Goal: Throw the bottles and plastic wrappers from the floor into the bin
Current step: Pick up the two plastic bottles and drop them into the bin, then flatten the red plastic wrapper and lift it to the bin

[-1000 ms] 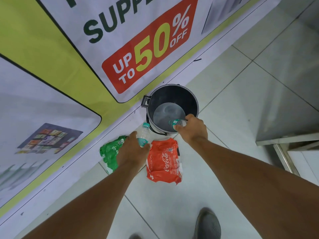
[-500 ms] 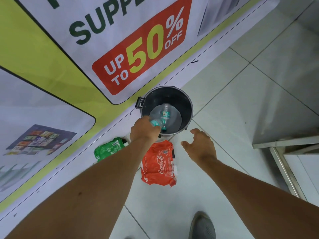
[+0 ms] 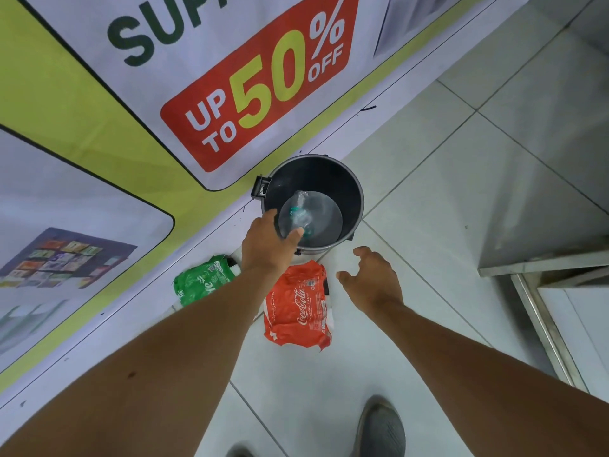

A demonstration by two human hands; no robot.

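While the left hand (image 3: 268, 244) is hovering over the near rim of the bin (image 3: 357, 206), its grip is spread apart and holding nothing. Clear bottles (image 3: 300, 212) with teal labels are lying at the bottom of the bin; blur is making their number hard to tell. The right hand (image 3: 372, 278) is hanging just beside the bin's near side, fingers loosely apart and empty too.

Two plastic wrappers are lying on the floor (image 3: 428, 192) close to the bin: the red wrapper (image 3: 298, 308) just in front of it, between the two forearms, and the green wrapper (image 3: 201, 282) to the bin's near left, partly hidden by the left forearm. Both are looking thin, crumpled and very light, likely slippery film that is going to fold under any pinch. Gathering a raised crease in the middle of each is seeming the surest hold, since flat edges are hugging the tiles.
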